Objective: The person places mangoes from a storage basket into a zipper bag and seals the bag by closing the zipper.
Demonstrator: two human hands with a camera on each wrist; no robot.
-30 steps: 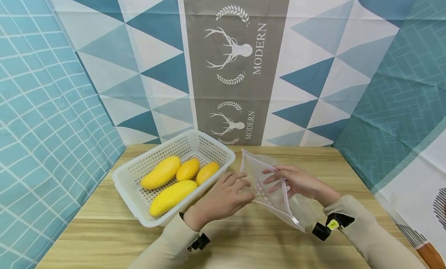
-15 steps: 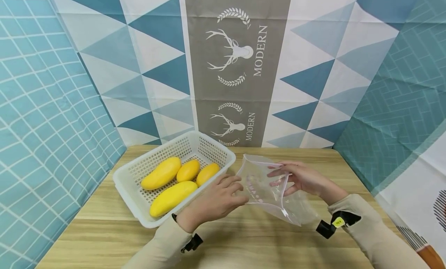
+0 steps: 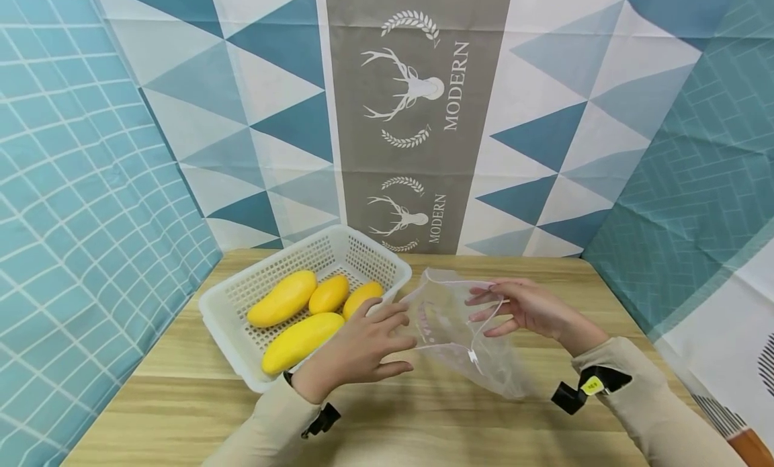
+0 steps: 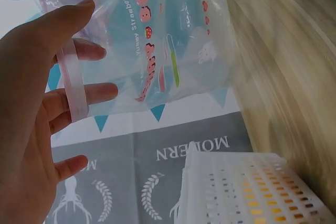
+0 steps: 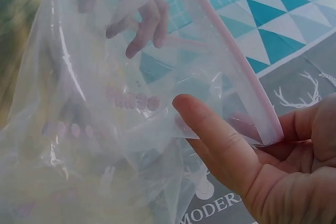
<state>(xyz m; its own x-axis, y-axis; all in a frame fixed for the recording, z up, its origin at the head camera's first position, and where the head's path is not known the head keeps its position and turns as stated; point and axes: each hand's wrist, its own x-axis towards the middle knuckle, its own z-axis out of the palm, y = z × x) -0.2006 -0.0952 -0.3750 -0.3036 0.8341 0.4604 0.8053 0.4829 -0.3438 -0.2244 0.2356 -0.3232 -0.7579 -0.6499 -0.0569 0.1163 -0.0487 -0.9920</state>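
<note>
A clear zip bag with a pink zip edge and printed strawberries hangs between both hands over the table, its mouth spread wide. My left hand is at the bag's left rim, fingers spread. In the left wrist view the pink zip strip runs between its thumb and fingers. On the far right corner of the rim, my right hand holds the bag between thumb and fingers, with some fingers seen through the plastic. The white zip slider sits at the near side of the mouth.
Left of the bag stands a white perforated basket with two long yellow mangoes and two smaller orange-yellow ones. My left hand overlaps its near right rim. Wooden table lies underneath; patterned cloth walls rise behind and at the sides.
My left hand has moved left and its fingers have spread. The bag's mouth has widened, and its slider has shifted left. My right hand has moved slightly right with the rim.
</note>
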